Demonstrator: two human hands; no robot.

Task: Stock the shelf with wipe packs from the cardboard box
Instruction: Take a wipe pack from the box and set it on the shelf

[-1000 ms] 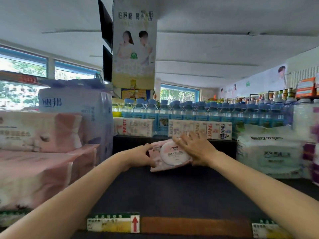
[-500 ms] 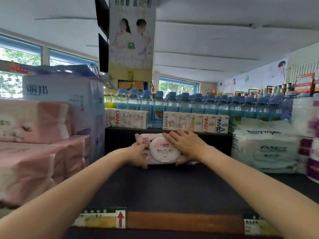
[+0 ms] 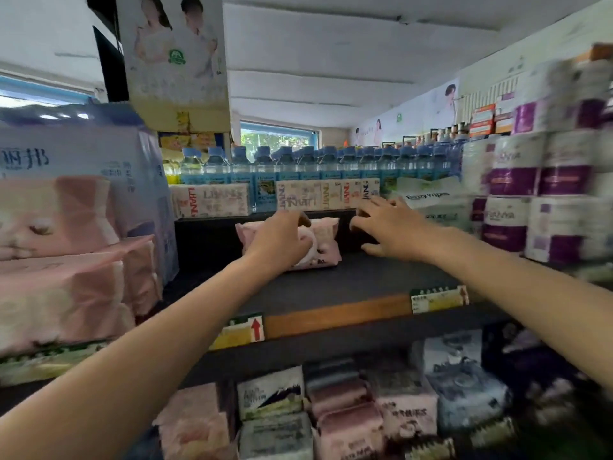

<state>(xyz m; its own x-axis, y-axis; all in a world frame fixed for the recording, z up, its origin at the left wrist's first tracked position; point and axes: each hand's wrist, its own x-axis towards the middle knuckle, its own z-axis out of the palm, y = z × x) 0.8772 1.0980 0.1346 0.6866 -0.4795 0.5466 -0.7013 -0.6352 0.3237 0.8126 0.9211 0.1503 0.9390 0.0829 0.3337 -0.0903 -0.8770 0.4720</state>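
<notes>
A pink wipe pack [image 3: 326, 242] with a round white lid stands on edge at the back of the dark shelf [image 3: 348, 283]. My left hand [image 3: 282, 242] covers its front, fingers curled over the top edge and the lid. My right hand [image 3: 386, 224] hovers just right of the pack with fingers spread and straight, holding nothing and apart from the pack. The cardboard box is out of view.
Pink tissue packs [image 3: 66, 277] and a blue bundle [image 3: 99, 161] fill the shelf's left. Baby wipes [image 3: 431, 204] and purple paper rolls [image 3: 537, 200] stand right. Tissue boxes [image 3: 212, 200] and water bottles [image 3: 298, 164] lie behind. The lower shelf holds several wipe packs [image 3: 348, 416].
The pack now stands at the back of the shelf. My right hand has let go of it and moved right with fingers spread. My view has dropped, showing the lower shelf.
</notes>
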